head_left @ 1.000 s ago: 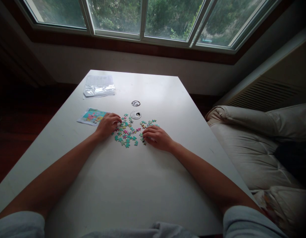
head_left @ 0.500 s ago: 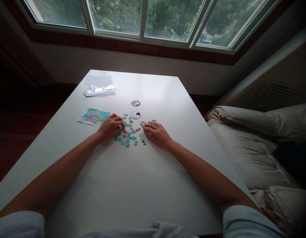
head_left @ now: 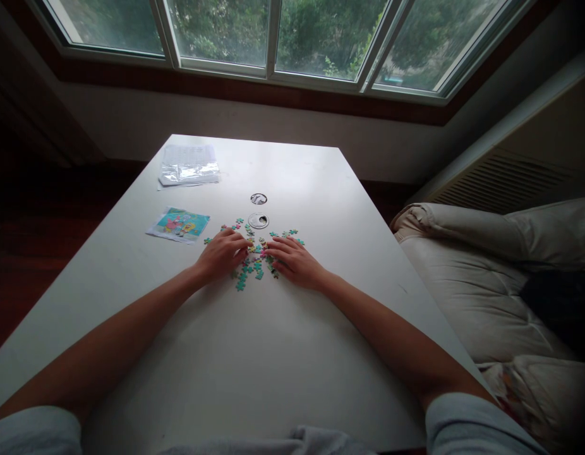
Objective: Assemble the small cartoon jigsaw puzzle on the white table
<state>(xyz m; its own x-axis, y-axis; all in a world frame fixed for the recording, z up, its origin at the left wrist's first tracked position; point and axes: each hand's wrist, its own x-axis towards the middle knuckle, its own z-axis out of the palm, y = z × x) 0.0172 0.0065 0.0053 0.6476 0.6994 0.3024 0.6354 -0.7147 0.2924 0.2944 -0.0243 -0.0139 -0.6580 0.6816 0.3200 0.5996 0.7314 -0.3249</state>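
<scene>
Many small jigsaw puzzle pieces (head_left: 259, 274), mostly teal with some pink and yellow ones, lie loose in a patch on the white table (head_left: 273, 354). My left hand (head_left: 223, 254) rests over the left side of the patch, fingers a little bent and apart, touching pieces. Opposite it, my right hand (head_left: 296, 260) lies palm down with fingers stretched over the right side of the patch. Neither hand shows a piece gripped, though the pieces beneath them are hidden. A puzzle picture sheet (head_left: 181, 225) with cartoon figures lies left of my left hand.
A clear plastic bag with paper (head_left: 188, 165) lies at the table's far left. Two round fittings, a ring-shaped one (head_left: 258, 220) and a smaller one (head_left: 259, 199), sit beyond the pieces. A beige couch (head_left: 456, 272) stands along the right, and a window (head_left: 268, 38) is ahead.
My left hand has moved right and slightly toward me across the pieces, leaving several pieces showing behind it. My right hand has shifted slightly left. The pieces between the hands are closer together.
</scene>
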